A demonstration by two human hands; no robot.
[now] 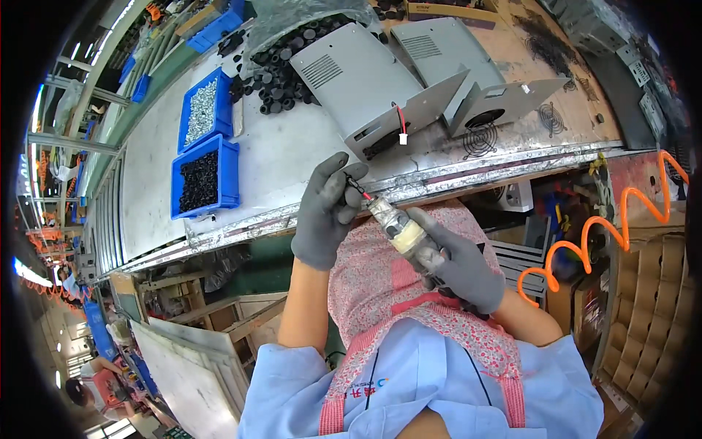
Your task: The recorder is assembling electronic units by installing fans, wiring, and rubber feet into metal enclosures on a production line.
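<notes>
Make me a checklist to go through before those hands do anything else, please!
1. Gloves on both hands: ok, gray on each.
2. Right hand gripping the power screwdriver: ok, fingers wrapped around it.
3. Left hand clear of the screwdriver's tip: not ok, its fingers are right beside it.
4. Small dark piece at the left fingertips sitting properly on the tip: cannot tell, too small.
5. Blue bin of black parts stocked: ok.
6. White connector on the red wire plugged in: not ok, it hangs loose.
</notes>
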